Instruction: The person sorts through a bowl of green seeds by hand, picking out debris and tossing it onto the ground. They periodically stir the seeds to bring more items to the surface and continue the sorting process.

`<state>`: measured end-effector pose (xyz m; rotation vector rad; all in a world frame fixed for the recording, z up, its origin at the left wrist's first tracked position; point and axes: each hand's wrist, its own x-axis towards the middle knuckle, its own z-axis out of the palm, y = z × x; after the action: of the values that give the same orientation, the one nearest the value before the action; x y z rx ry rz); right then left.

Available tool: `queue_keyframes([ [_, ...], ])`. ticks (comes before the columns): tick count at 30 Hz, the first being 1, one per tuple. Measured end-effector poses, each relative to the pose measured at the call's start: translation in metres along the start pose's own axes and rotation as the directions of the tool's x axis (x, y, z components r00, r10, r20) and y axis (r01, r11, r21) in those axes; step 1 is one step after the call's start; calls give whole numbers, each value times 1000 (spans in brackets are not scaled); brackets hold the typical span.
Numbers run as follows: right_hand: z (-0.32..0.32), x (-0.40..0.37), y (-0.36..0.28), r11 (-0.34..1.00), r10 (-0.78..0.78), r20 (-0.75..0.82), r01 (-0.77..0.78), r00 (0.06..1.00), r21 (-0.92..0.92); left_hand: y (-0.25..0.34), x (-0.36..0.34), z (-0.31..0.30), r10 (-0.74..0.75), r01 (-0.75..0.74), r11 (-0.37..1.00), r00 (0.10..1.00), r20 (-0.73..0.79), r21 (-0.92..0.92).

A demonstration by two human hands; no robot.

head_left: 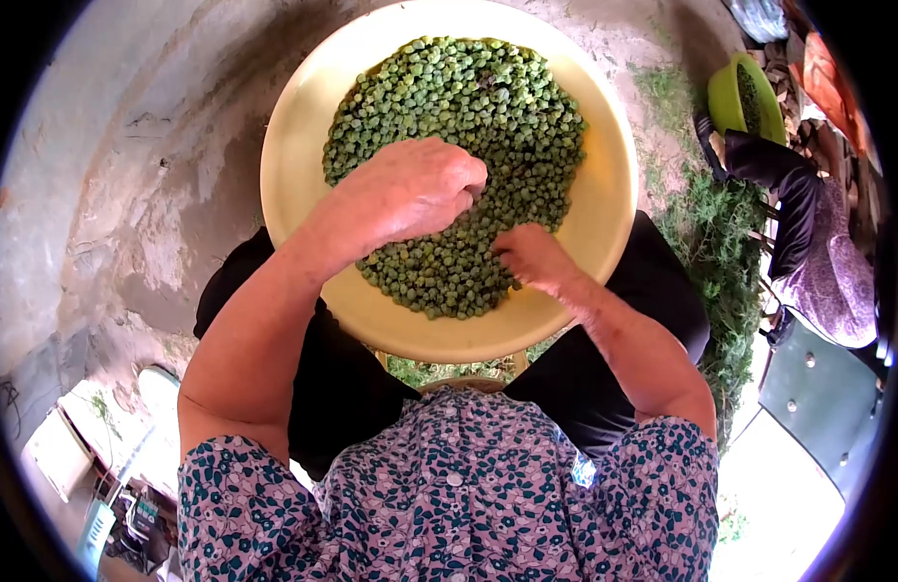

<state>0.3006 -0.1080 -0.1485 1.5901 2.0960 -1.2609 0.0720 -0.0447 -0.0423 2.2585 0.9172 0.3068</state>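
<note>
A wide yellow basin [604, 184] rests between my knees, with a thick layer of small round green pods [449, 97] spread over its bottom. Over the middle of the pods is my left hand [420, 189], its fingers curled in; whatever they hold, if anything, is hidden. My right hand [536, 254] is lower and to the right, at the edge of the pods, with its fingers bent down and pressed together; their tips are too dark to show what is between them.
At the right another person in dark trousers and a purple patterned garment [832, 262] sits beside a green basin [769, 112]. Green plants [716, 262] lie on the ground between us. A wall [90, 175] curves along the left.
</note>
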Motion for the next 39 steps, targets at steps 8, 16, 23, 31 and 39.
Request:
queue_keyframes([
  [8, -49, 27, 51, 992, 120, -422, -124, 898, 20, 0, -3, -9, -23, 22, 999, 1000, 12, 49],
  [16, -12, 30, 46, 887, 193, -396, -332, 898, -320, -6, -8, -8, 41, -44, 999, 992, -122, -22],
  [23, -49, 33, 27, 981, 190, -263, -178, 946, 71, -6, -5, -5, 23, -15, 998, 988, -152, 54],
  [31, -92, -8, -52, 442, 42, -119, 88, 992, 893, -13, 3, 8, -44, 21, 994, 978, -206, -110],
  [39, -105, -22, -71, 291, -73, -172, 186, 982, 938, 2, 12, -3, -193, 186, 931, 981, 9, -313],
])
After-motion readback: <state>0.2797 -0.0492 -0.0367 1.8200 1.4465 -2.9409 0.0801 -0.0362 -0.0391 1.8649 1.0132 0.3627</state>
